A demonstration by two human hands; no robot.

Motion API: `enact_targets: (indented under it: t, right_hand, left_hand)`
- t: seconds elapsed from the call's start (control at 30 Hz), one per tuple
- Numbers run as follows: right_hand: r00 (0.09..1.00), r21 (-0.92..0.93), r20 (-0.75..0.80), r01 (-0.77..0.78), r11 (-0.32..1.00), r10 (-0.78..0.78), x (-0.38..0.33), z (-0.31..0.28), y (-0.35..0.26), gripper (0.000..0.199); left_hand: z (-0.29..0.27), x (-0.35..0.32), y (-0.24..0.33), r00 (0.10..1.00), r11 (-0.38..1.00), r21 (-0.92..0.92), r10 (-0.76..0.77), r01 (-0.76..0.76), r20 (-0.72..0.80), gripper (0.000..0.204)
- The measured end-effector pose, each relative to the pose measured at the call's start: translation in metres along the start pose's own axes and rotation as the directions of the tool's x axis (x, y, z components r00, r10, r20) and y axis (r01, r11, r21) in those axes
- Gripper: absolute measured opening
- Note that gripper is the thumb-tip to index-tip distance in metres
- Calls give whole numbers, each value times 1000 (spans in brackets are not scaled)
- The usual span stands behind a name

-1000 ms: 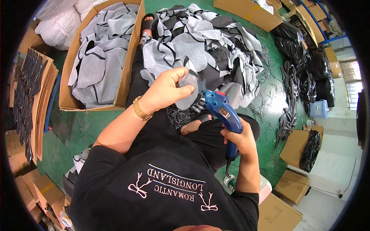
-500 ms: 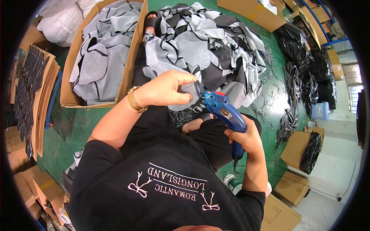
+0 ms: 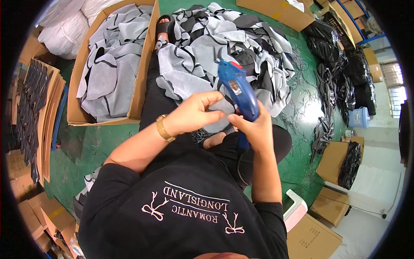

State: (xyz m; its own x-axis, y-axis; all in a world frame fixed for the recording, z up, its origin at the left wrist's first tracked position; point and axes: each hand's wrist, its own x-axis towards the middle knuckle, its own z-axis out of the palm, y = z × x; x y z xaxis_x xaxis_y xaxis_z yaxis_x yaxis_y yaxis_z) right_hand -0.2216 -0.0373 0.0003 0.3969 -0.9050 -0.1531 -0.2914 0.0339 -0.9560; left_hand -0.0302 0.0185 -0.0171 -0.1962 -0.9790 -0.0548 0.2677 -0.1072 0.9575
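Observation:
My right hand (image 3: 255, 129) grips the handle of a blue gun-shaped hand tool (image 3: 237, 88), held upright with its red-tipped nose pointing away from me. My left hand (image 3: 192, 115), with a gold bracelet at the wrist, is closed on a grey fabric piece (image 3: 221, 117) right beside the tool's body. Both hands meet above my lap, just in front of a big heap of grey and black fabric pieces (image 3: 224, 43) on the green floor.
A cardboard box (image 3: 140, 86) of grey fabric pieces stands at my left. Flat cardboard with dark pieces (image 3: 34, 108) leans at the far left. Black fabric piles (image 3: 340, 73) and more cartons (image 3: 332, 159) lie at the right. A white stool edge (image 3: 295, 207) is by my right elbow.
My right hand has swung the blue tool from lying level to upright and nearer the left hand. The left hand has come closer to my body with the grey piece.

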Motion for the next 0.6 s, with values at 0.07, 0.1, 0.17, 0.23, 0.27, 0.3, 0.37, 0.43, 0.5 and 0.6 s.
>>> enact_targets:
  t: [0.07, 0.1, 0.17, 0.23, 0.27, 0.3, 0.37, 0.43, 0.5, 0.6]
  right_hand:
    - [999, -101, -48, 3, 995, -8, 4, 9, -2, 38]
    - [999, -103, -47, 7, 995, -12, 5, 9, -2, 38]
    - [999, -26, -15, 49, 998, -49, 2, 8, -2, 35]
    - [1000, 52, 17, 10, 999, -11, -2, 8, -8, 33]
    - [999, 131, 46, -33, 991, 27, -4, 8, -11, 31]
    - [998, 153, 53, -33, 988, 25, -6, 7, -8, 33]
    - [999, 175, 51, -25, 984, 17, -10, 5, -7, 33]
    - [998, 221, 52, -46, 974, 36, -13, 2, -6, 35]
    - [997, 226, 43, -70, 972, 62, -16, -5, -6, 35]
    - [998, 218, 18, -70, 973, 68, -21, -22, 2, 36]
  left_hand:
    - [6, -4, -15, 998, 970, -241, -47, 37, -36, 26]
    - [8, -3, -23, 992, 860, -501, -121, 94, -21, 30]
    - [9, 4, -34, 973, 602, -781, -229, 167, 31, 48]
    - [4, 10, -38, 968, 502, -850, -250, 156, 29, 49]
    - [2, 14, -39, 961, 397, -906, -275, 148, 36, 50]
    - [-1, 20, -39, 973, 528, -847, -221, 63, -66, 53]
    - [-3, 24, -29, 986, 455, -889, -169, 61, -18, 54]
    - [-4, 23, -15, 989, 402, -908, -132, 114, 65, 44]
    - [-8, 22, -17, 990, 514, -855, -142, 70, -4, 38]
    - [-4, 22, -9, 967, 670, -741, -155, -47, -202, 23]
